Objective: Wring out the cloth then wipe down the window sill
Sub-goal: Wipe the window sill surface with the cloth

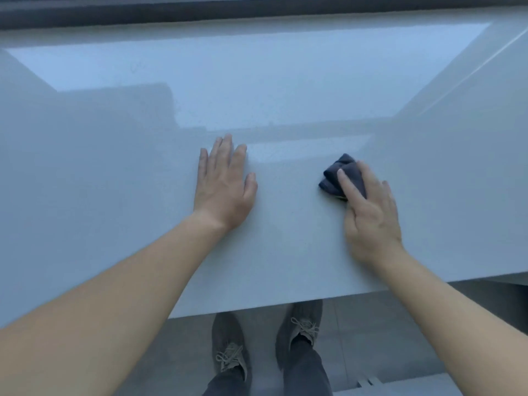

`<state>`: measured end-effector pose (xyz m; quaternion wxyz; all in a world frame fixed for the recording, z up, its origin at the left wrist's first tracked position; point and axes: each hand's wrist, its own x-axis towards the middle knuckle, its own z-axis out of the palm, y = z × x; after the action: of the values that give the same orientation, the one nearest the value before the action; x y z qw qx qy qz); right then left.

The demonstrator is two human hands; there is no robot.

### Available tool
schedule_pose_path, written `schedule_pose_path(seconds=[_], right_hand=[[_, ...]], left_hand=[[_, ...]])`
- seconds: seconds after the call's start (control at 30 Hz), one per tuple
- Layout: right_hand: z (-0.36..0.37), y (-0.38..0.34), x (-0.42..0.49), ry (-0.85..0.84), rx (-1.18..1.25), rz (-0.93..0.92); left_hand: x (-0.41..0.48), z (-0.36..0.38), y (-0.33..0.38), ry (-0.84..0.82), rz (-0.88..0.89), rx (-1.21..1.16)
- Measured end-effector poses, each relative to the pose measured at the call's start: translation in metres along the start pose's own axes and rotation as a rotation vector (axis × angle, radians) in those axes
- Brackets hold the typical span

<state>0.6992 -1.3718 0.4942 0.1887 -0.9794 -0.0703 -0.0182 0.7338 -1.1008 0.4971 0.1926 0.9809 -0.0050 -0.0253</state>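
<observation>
A wide, glossy pale window sill [285,247] fills most of the view and reflects the bright window. A small bunched dark blue cloth [337,174] lies on it right of centre. My right hand [368,212] lies flat over the cloth, its straight fingers pressing it onto the sill, and only the cloth's far left part shows. My left hand [223,184] rests palm down on the sill, fingers straight and slightly spread, about a hand's width left of the cloth.
A dark window frame [257,10] runs along the far edge of the sill. The sill's near edge [257,307] crosses below my hands. Beneath it is a grey floor with my two grey shoes [231,347].
</observation>
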Motion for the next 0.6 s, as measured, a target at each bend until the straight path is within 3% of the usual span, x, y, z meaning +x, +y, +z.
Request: schedule_pose_path(seconds=[0.07, 0.2, 0.27, 0.33, 0.47, 0.5, 0.6], right_hand=[[0.007, -0.011, 0.016, 0.039, 0.008, 0.035], [0.013, -0.02, -0.006, -0.151, -0.047, -0.393], [0.007, -0.002, 0.015, -0.209, -0.075, -0.493], [0.004, 0.015, 0.055, -0.167, -0.071, -0.424], [0.008, 0.006, 0.132, -0.076, 0.016, -0.05], [0.012, -0.003, 0.135, -0.075, 0.013, -0.07], [0.022, -0.013, 0.123, -0.184, -0.025, -0.436]], left_hand=[[0.027, 0.004, 0.008, 0.009, -0.043, -0.01], [0.054, 0.015, 0.018, -0.02, -0.125, 0.099], [0.055, 0.016, 0.019, -0.02, -0.137, 0.124], [0.054, 0.015, 0.02, -0.008, -0.145, 0.116], [0.056, 0.016, 0.022, 0.006, -0.154, 0.11], [0.056, 0.016, 0.022, 0.012, -0.156, 0.11], [0.056, 0.016, 0.023, 0.016, -0.161, 0.115]])
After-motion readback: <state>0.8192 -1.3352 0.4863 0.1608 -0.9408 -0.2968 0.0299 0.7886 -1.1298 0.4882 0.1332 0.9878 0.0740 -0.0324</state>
